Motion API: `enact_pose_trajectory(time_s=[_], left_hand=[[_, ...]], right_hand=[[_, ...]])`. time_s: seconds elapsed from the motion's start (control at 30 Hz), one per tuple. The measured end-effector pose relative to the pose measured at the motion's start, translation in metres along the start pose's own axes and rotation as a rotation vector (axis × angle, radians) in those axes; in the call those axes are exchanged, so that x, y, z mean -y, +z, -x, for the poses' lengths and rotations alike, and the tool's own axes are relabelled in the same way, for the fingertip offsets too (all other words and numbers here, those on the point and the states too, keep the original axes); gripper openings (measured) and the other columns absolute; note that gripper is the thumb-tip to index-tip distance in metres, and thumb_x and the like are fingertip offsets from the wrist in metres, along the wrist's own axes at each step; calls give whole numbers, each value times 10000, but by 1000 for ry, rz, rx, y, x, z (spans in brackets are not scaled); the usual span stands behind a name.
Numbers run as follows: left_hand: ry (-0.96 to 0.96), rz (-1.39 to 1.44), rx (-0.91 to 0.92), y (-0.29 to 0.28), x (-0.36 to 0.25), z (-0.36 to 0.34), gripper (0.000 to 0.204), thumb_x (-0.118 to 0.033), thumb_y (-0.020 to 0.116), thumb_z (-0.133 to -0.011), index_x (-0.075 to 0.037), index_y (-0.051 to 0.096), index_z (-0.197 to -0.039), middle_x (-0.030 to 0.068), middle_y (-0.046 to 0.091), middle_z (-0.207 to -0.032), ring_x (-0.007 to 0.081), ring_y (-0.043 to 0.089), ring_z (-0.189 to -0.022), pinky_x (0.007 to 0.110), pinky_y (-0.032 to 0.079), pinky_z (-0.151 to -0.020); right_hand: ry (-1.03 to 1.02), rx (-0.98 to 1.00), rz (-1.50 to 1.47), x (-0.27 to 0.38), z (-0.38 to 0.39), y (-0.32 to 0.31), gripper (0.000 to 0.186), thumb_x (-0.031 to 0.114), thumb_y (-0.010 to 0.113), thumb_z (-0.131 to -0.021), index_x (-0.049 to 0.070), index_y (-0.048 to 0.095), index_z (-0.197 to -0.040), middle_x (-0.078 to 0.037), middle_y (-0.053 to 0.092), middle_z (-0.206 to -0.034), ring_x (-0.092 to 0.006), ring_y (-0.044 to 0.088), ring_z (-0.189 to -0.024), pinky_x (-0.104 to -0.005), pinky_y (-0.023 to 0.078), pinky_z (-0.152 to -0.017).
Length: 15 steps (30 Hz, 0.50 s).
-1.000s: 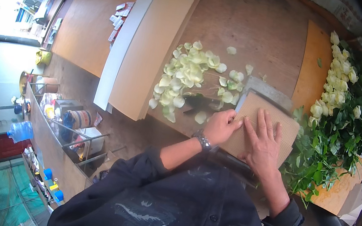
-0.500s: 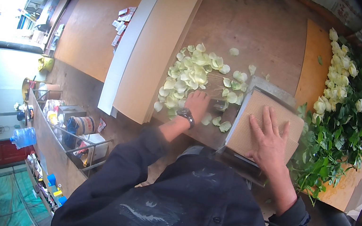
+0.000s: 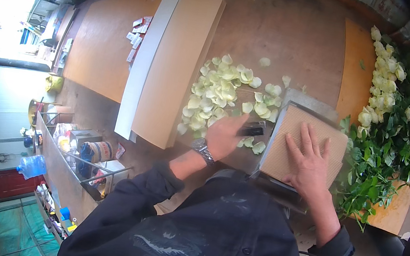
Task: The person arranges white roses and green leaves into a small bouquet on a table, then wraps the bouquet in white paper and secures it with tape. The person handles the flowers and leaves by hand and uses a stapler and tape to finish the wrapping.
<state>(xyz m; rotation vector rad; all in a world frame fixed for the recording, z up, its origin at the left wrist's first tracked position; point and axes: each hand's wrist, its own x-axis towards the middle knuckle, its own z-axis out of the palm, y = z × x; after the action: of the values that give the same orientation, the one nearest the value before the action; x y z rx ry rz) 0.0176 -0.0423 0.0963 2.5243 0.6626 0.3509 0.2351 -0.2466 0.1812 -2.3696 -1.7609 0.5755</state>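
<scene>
My left hand [image 3: 224,135], wearing a wristwatch [image 3: 204,151], is closed around the rear of a black stapler [image 3: 253,129], whose front end sticks out to the right. Its fingers are partly hidden from above. Loose pale-green and cream rose petals [image 3: 213,97] are scattered just beyond and left of this hand. To the right, my right hand [image 3: 311,165] lies flat with fingers spread on a piece of tan corrugated cardboard [image 3: 286,141]. That cardboard rests over a grey block-like stand [image 3: 309,103] at the near table edge.
White roses [image 3: 382,90] with leafy stems [image 3: 371,172] are heaped at the right. Left of the petals stand a tan cardboard sheet [image 3: 177,69] and a long white strip [image 3: 144,69]. Small red-and-white boxes [image 3: 135,40] lie beyond these. A metal-framed shelf [image 3: 93,177] holds rolls and packages at lower left.
My left hand has moved nearer and closed on the stapler, which has shifted slightly right and nearer. My right hand stays flat on the corrugated cardboard. The view has shifted a little.
</scene>
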Motion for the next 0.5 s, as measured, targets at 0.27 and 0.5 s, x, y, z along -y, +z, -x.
enact_pose_trajectory(time_s=[0.27, 0.5], left_hand=[[56, -125, 123, -13, -38, -21, 708, -128, 809, -757, -161, 605, -1434, 71, 692, -1048, 282, 691, -948, 406, 586, -757], [73, -83, 203, -26, -45, -23, 691, -128, 807, -745, -159, 620, -1409, 66, 667, -1006, 282, 677, -932, 415, 578, -736]], right_hand=[[7, 16, 14, 0, 0, -3, 1139, 284, 967, -522, 238, 497, -1559, -141, 268, -1712, -311, 211, -1604, -669, 172, -1250], [15, 6, -33, -1, -1, -2, 1200, 300, 967, -469, 217, 490, -1567, -132, 263, -1713, -312, 212, -1602, -636, 171, -1266]])
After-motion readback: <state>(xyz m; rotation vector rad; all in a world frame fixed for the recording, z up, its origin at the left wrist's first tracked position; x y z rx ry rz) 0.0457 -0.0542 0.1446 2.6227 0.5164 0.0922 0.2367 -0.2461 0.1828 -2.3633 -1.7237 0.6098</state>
